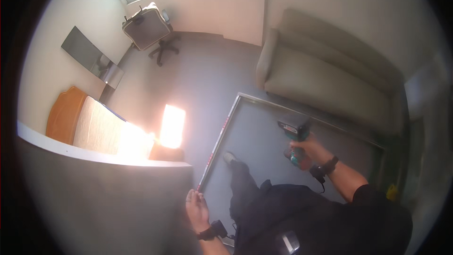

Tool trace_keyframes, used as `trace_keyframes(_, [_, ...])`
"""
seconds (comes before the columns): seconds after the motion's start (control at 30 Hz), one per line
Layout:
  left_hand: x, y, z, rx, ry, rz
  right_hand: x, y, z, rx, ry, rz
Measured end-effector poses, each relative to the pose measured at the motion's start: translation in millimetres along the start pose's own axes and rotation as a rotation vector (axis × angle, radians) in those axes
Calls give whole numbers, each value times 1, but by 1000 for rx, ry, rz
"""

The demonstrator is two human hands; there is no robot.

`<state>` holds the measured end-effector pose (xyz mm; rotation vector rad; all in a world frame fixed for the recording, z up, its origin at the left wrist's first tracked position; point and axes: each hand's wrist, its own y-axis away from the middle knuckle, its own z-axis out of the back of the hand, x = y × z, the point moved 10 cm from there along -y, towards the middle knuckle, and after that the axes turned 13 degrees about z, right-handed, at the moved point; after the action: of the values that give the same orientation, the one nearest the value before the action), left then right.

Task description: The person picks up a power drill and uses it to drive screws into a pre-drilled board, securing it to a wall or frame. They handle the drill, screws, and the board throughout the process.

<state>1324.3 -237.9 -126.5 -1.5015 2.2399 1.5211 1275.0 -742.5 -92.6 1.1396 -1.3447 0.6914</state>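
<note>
My left hand (196, 206) is at the lower middle with its fingers closed on the near-left side of a large, thin rectangular frame (218, 144). Pale edging with small red marks runs along that side, and the far corner stands beyond my feet. My right hand (307, 149) grips a green and black cordless drill (293, 124) by its handle. Its dark battery block points away from me, while the body lies nearer my wrist. The drill appears over the area inside the frame. Whether its tip touches anything cannot be made out.
A beige sofa (325, 71) stands along the wall at the right. Left of me is a grey partition (108, 193) with a white top edge. Beyond it are a wooden headboard (66, 115) and a brightly sunlit patch. An office chair (148, 28) is under the window.
</note>
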Motion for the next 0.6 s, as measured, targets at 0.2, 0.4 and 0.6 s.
trace_keyframes(0.2, [-111,-23,-179,237,-466,-131,8,-6,6,-286,-23,-133])
trace_keyframes(0.4, [-146,-15,-261,388,-862,-270,-17,55,2,-342,-50,-105])
trace_keyframes(0.6, [-205,-202,-419,411,-965,-212,16,-178,-55,-421,-128,-258])
